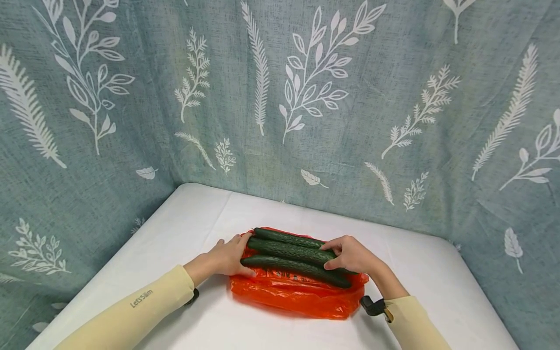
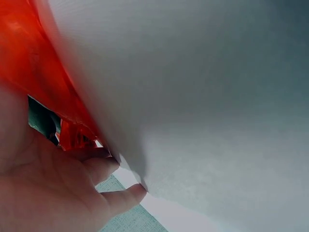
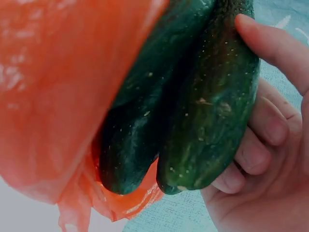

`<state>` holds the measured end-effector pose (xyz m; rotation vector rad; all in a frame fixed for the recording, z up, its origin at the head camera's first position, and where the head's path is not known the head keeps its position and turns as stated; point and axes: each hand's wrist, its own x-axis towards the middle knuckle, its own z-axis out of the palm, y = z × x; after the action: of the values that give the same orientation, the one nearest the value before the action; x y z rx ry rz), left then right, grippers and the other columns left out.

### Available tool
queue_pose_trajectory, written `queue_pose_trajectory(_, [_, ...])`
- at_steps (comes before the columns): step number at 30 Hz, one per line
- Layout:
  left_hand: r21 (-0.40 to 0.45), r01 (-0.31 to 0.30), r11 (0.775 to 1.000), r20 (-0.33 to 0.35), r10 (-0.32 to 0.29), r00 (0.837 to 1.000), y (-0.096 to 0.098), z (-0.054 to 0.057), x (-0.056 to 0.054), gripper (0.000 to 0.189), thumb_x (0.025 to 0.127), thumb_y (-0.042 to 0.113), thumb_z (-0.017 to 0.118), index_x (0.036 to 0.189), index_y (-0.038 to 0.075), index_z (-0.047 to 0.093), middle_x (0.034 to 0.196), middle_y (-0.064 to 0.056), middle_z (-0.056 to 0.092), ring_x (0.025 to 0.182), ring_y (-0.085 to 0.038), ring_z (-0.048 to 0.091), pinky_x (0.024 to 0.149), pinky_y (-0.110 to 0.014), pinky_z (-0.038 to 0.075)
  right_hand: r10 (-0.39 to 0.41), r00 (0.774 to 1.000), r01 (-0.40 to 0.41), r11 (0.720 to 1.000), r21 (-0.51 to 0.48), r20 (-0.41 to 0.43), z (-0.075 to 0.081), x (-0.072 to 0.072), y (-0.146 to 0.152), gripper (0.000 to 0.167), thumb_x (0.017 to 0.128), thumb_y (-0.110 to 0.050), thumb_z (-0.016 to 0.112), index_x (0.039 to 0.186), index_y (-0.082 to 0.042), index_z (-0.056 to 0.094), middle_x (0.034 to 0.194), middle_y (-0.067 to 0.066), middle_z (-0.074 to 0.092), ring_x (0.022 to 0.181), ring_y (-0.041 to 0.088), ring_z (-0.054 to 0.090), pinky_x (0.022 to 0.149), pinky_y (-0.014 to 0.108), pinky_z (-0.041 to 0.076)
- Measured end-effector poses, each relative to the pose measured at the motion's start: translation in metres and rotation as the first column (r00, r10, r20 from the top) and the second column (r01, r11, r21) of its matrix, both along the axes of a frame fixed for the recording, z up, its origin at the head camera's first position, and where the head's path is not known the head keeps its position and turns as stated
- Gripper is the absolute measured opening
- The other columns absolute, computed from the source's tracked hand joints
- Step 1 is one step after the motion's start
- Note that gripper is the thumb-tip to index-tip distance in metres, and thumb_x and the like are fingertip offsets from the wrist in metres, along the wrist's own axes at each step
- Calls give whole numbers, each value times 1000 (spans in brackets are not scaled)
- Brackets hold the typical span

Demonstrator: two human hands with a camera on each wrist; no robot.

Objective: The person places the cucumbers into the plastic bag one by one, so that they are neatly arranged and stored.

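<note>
Three long dark green cucumbers lie side by side on a red plastic bag (image 1: 297,299): a back one (image 1: 284,236), a middle one (image 1: 288,250) and a front one (image 1: 293,267). My right hand (image 1: 353,255) grips the middle cucumber near its right end. In the right wrist view, curled fingers (image 3: 256,152) lie against the side of a thick cucumber (image 3: 207,111), and a second one shows beside it. At the left ends, my left hand (image 1: 227,256) rests with spread fingers and thumb against the cucumbers and bag. The left wrist view shows its fingers loosely extended (image 2: 123,199).
The bag's crumpled front part spreads over the white table (image 1: 210,311) towards me. A blue-green curtain (image 1: 271,97) with white leaf prints hangs behind the table and along both sides. Dark wrist-camera mounts (image 1: 373,306) sit by the sleeves.
</note>
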<state>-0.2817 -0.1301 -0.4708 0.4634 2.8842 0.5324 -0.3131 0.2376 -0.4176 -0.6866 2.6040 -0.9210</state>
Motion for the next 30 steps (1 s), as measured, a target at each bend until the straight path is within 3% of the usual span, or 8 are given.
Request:
queue_pose_trajectory(8, [1,-2,1000,8,2,1000,1,4,1,119,73,65,80,159,9,21,154,-20,40,144,-38,40,117,-62,24,-3,998,7,998,66,-59,-1,5,-3,48,79,-18,87,124,-12,71,58,-3,29,54,12,23,56,26,32])
queue_pose_trajectory(18, [-9,28,1000,6,-28,1000,0,-1,-1,117,76,68,76,161,11,18,153,-20,41,141,-35,44,116,-63,26,15,998,-13,999,38,-65,5,13,2,46,84,-13,82,128,-17,69,61,-3,29,55,11,26,59,27,38])
queue_pose_trajectory(22, [32,39,999,27,-39,999,-6,2,1,112,80,63,76,161,13,18,154,-19,41,139,-35,46,114,-61,31,-12,993,14,1000,18,-121,7,18,8,40,88,-19,80,126,-17,70,62,-4,37,55,9,31,57,26,36])
queue_pose_trajectory(26, [117,45,992,59,-52,997,-15,10,6,102,83,55,77,159,11,25,151,-16,46,133,-33,51,110,-54,40,-61,959,72,997,29,-275,7,27,20,34,93,-33,74,123,-17,71,71,-8,53,64,7,48,61,26,43])
queue_pose_trajectory(30, [167,39,985,39,-46,998,-24,27,9,93,87,54,74,157,9,32,156,-17,42,144,-37,40,115,-59,32,-93,883,157,982,105,-459,9,39,37,46,96,-50,64,130,-19,68,108,-2,69,99,19,65,81,42,55])
